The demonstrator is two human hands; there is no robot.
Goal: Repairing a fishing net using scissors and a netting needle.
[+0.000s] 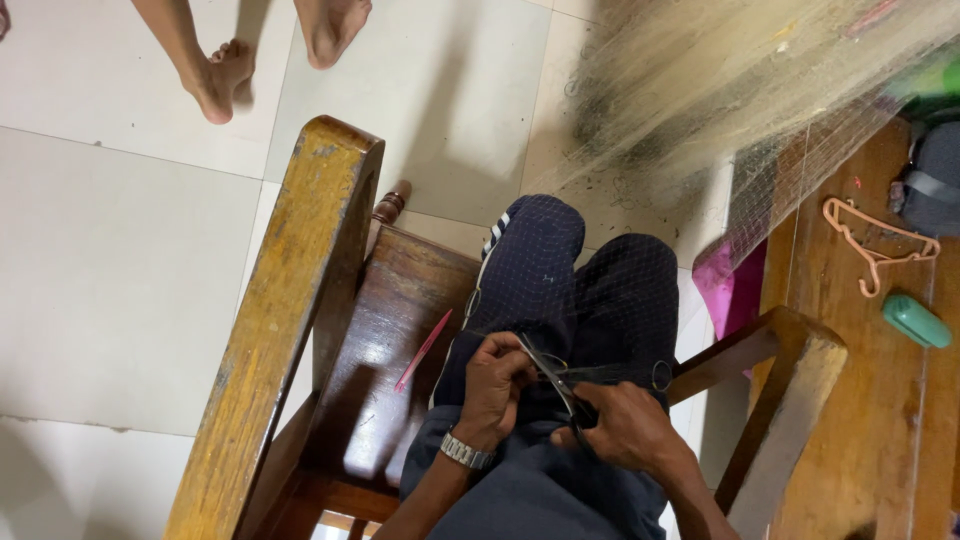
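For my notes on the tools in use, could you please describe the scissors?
The scissors look dark and metallic, with slim blades pointing up and to the left, seemingly slightly parted. The right hand holds the dark handles; the left hand pinches fine net threads at the blades. They sit over the person's lap, above dark trousers.

a home: tiled floor (120, 260), wooden chair (300, 300), bare feet (225, 80).

A worn brown wooden chair (290, 300) fills the lower centre of the frame, with a thin pink stick (423, 350) on its seat. At the right, a brown wooden table (850, 400) carries an orange plastic hanger (875, 245) and a small green oblong case (916, 321).
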